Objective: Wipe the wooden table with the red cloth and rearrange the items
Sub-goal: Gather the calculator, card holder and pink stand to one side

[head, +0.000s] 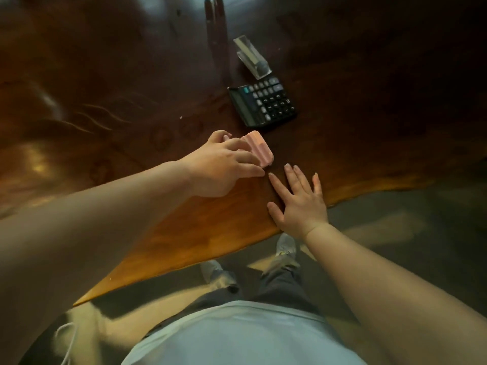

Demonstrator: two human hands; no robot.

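Observation:
My left hand [226, 162] grips a small pink ridged object [259, 148] that rests on the wooden table [184, 233], near its front edge. The fingers wrap over its left side. Just to the right, my right hand [297, 201] lies flat on the tabletop with fingers spread, holding nothing. Farther back sits a black calculator [262, 102], and behind it a clear plastic stapler-like item [253, 57]. No red cloth is visible.
Two dark pens [216, 19] lie at the far middle of the table. The table's curved front edge runs diagonally from lower left to right. Below it are the floor and my shoes [286, 246].

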